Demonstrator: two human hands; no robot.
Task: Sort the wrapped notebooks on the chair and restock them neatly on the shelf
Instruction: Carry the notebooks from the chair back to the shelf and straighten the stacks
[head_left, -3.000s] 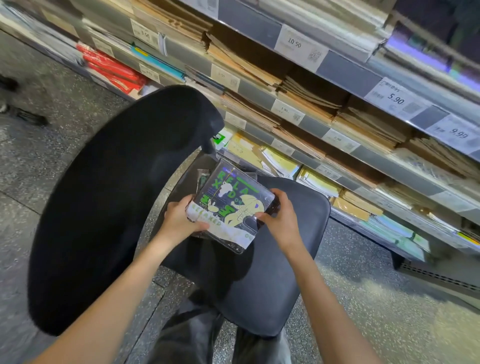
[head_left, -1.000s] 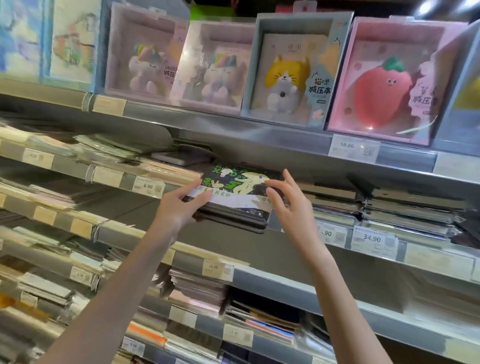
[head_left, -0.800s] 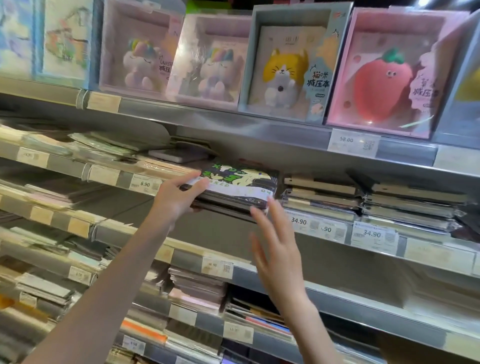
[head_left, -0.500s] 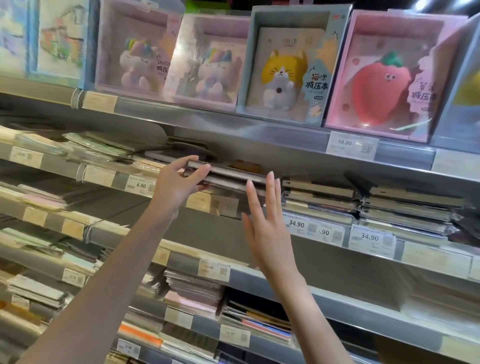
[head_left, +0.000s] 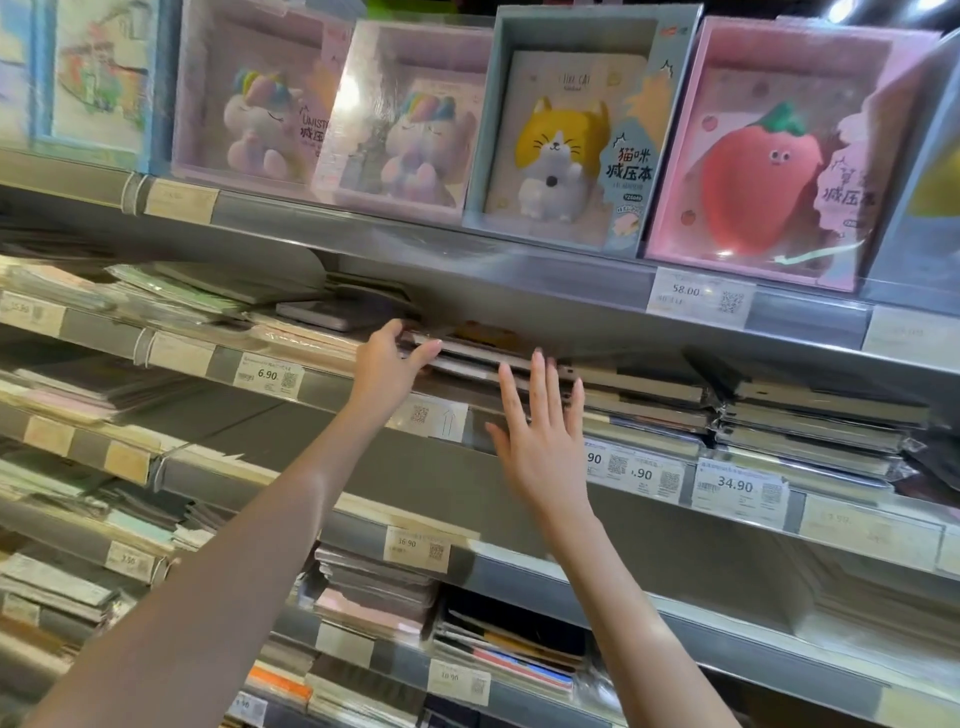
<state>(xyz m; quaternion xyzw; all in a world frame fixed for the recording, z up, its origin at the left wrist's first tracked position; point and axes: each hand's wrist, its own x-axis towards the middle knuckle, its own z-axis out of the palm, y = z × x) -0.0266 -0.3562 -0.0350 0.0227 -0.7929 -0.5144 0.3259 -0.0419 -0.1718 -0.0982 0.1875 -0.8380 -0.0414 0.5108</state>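
**Notebooks nearly seated, left hand closer**

Wrapped notebooks (head_left: 470, 353) lay flat as a small stack on the shelf (head_left: 363, 387), in the slot below the boxed cat notebook (head_left: 566, 140), long axis running left-right along the shelf front. Left hand (head_left: 387, 364) gripped the stack's left end, thumb over the top, fingers curled at the front edge. Right hand (head_left: 540, 431) was wide, fingers straight and spread, fingertips at or just in front of the stack's right front edge; contact unclear. Stack sat ahead of and above both hands, just left of the neighbouring stacks (head_left: 743, 415). Judgement: next push goes straight back into the shelf; the left hand is nearer and in control, and the right can square the edge.
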